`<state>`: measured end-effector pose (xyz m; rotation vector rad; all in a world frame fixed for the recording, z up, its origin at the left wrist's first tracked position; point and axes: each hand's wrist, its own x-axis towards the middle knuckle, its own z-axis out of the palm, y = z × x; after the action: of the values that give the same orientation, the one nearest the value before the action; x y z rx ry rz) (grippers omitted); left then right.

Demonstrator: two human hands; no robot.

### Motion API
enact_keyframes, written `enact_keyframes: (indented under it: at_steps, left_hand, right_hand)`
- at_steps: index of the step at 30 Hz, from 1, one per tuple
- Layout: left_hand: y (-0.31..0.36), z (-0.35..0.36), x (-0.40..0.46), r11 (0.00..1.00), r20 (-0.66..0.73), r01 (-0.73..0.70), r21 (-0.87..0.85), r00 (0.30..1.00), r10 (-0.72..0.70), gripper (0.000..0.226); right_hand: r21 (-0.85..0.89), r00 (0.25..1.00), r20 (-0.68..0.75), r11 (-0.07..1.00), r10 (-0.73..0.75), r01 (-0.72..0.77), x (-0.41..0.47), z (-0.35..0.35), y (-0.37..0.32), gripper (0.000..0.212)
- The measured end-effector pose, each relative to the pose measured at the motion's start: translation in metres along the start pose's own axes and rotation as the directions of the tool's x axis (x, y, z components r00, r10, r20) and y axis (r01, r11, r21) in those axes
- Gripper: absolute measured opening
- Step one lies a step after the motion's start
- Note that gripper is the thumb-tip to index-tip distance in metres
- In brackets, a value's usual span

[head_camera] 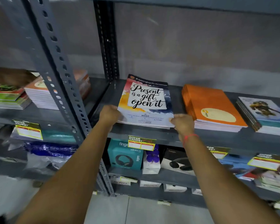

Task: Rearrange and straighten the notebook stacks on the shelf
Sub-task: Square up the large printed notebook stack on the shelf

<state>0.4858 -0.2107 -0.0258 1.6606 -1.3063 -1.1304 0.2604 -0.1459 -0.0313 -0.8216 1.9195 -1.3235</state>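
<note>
A thin stack of notebooks with a "Present is a gift, open it" cover (146,101) lies on the grey metal shelf (145,135), its front edge near the shelf lip. My left hand (109,114) grips the stack's front left corner. My right hand (182,122) grips the front right corner; a red thread circles that wrist. To the right sits an orange notebook stack (212,107), slightly fanned, and beyond it a stack with an illustrated cover (265,113).
A perforated grey upright (61,68) divides the bays. The left bay holds more notebook stacks (39,94). Below are a teal headphone box (124,156), other boxed goods and yellow price tags (141,143). The back wall is grey.
</note>
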Motion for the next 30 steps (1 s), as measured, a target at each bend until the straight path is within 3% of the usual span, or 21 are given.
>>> enact_keyframes:
  at_steps: [3, 7, 10, 16, 23, 30]
  left_hand:
    - [-0.015, -0.004, -0.001, 0.998, -0.003, -0.066, 0.012, 0.998, 0.066, 0.011]
    - [-0.04, -0.012, -0.008, 0.959, 0.098, -0.161, -0.234, 0.977, 0.188, 0.05]
    - [-0.063, -0.011, -0.008, 0.929, 0.202, -0.244, -0.277, 0.931, 0.305, 0.05]
    - [-0.066, -0.003, 0.006, 0.923, 0.205, -0.239, -0.303, 0.929, 0.308, 0.065]
    - [-0.063, 0.002, 0.015, 0.922, 0.068, -0.232, -0.31, 0.962, 0.265, 0.059]
    - [-0.066, -0.001, 0.015, 0.928, 0.096, -0.231, -0.291, 0.958, 0.269, 0.056]
  right_hand:
    - [-0.031, 0.996, 0.032, 0.996, -0.083, 0.084, -0.008, 0.0, 0.014, 0.032]
    - [0.191, 0.975, 0.176, 0.976, -0.137, 0.103, -0.009, -0.008, 0.041, 0.058]
    - [0.178, 0.929, 0.314, 0.973, -0.197, 0.146, -0.005, -0.015, 0.058, 0.072]
    - [0.168, 0.888, 0.382, 0.964, -0.256, 0.205, 0.008, -0.017, 0.063, 0.064]
    - [0.169, 0.908, 0.314, 0.958, -0.277, 0.234, 0.014, -0.01, 0.068, 0.057]
    - [0.171, 0.902, 0.335, 0.959, -0.271, 0.225, 0.02, -0.008, 0.069, 0.066]
